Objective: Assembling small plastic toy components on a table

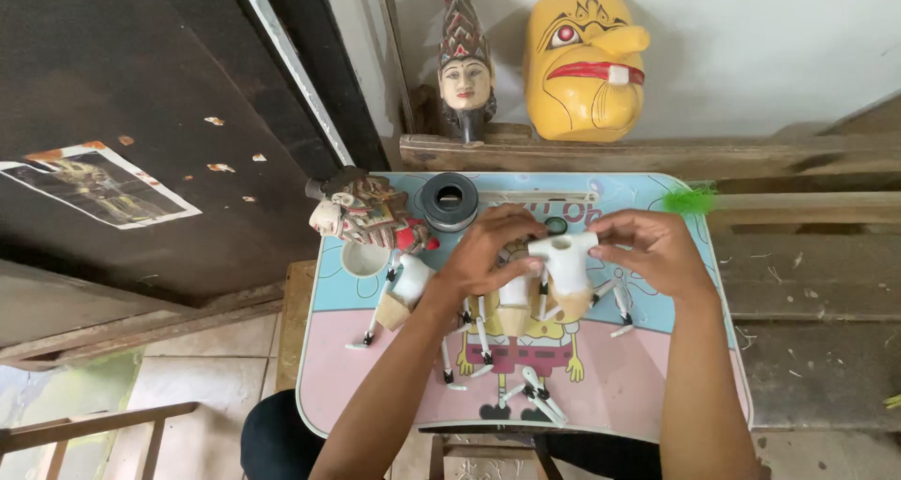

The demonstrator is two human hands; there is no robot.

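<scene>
White puppet torso [566, 272] gripped between left hand [488, 255] and right hand [654, 247].

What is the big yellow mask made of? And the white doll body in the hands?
The yellow mask looks like carved wood under glossy paint; it shines softly. The white doll body, held by the left hand and right hand, seems matte white-painted wood, bare tan at its bottom.

Soft, even daylight fills the view; the white wall [751, 39] behind the yellow mask [582, 67] is bright but not blown out; the mask throws a faint shadow to its left; the dark board [141, 86] at upper left stays dim; edges bow slightly from the wide lens; focus is fair, fine detail smeared.
</scene>
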